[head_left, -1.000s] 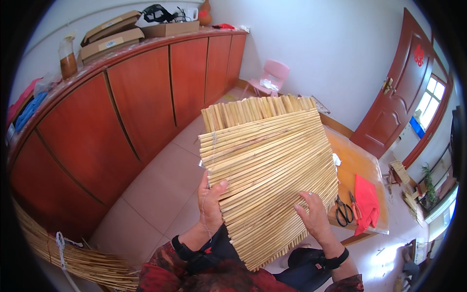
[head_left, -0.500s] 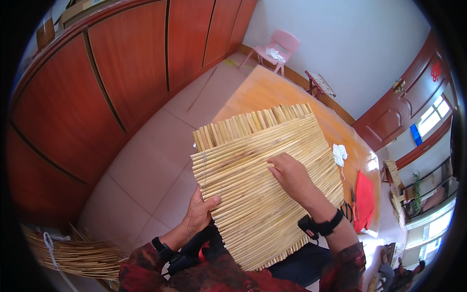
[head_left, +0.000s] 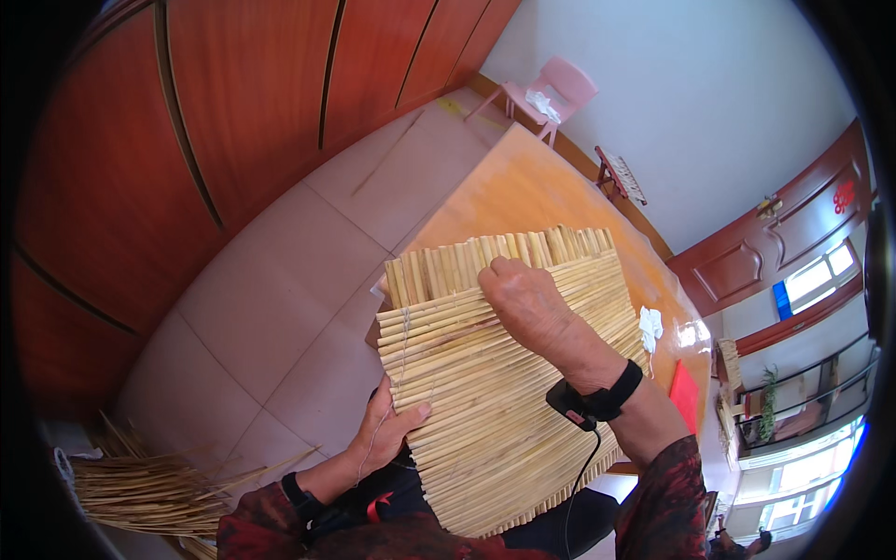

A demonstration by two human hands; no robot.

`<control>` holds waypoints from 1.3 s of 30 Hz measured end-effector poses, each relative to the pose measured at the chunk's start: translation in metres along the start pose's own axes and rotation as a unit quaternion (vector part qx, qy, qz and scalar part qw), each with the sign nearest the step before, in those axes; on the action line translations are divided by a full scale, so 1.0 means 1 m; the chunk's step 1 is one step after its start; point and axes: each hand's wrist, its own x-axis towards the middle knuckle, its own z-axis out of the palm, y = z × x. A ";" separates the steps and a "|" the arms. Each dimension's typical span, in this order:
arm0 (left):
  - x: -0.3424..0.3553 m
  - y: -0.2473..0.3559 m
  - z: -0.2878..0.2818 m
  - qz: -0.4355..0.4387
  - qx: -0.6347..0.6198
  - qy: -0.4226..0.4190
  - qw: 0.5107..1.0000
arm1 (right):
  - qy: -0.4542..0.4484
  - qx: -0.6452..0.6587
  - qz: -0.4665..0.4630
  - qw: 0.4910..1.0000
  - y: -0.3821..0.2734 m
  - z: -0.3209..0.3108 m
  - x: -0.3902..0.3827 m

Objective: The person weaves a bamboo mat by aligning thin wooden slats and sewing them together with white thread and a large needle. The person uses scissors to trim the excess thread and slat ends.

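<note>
A mat of straw-coloured reed stalks (head_left: 495,411) lies tilted across my lap and against the table. Thin cord binds the stalks near its left edge. Along the far side, a band of short stalks (head_left: 439,271) runs crosswise to the others. My left hand (head_left: 385,434) grips the left edge, thumb on top and fingers beneath, with a thin cord (head_left: 371,446) trailing over it. My right hand (head_left: 523,297) is curled closed over the far edge, where the long stalks meet the short band. Whatever its fingers hold is hidden.
An orange-brown table (head_left: 532,182) stands beyond the mat, with a crumpled white cloth (head_left: 651,327) and a red item (head_left: 684,396) on it. A bundle of loose stalks (head_left: 149,485) lies lower left. Red-brown cabinets (head_left: 252,103), a pink chair (head_left: 560,89) and a folding stool (head_left: 621,175) stand farther off.
My right hand has moved from the middle of the mat away from me and left, to its far edge. My left hand keeps its grip. The view has shifted slightly.
</note>
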 end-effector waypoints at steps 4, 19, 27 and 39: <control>0.001 0.004 0.000 -0.007 0.013 -0.005 1.000 | -0.010 -0.013 -0.018 1.000 0.014 0.008 0.001; 0.003 -0.008 -0.007 -0.004 -0.008 -0.014 1.000 | -0.250 0.506 0.229 0.793 0.039 -0.016 -0.001; 0.000 -0.008 -0.007 0.022 -0.003 -0.009 1.000 | 0.042 0.612 0.209 0.762 0.052 -0.025 -0.017; 0.003 -0.008 -0.007 0.029 -0.010 -0.010 0.999 | -0.056 0.688 0.240 0.682 0.035 -0.055 -0.020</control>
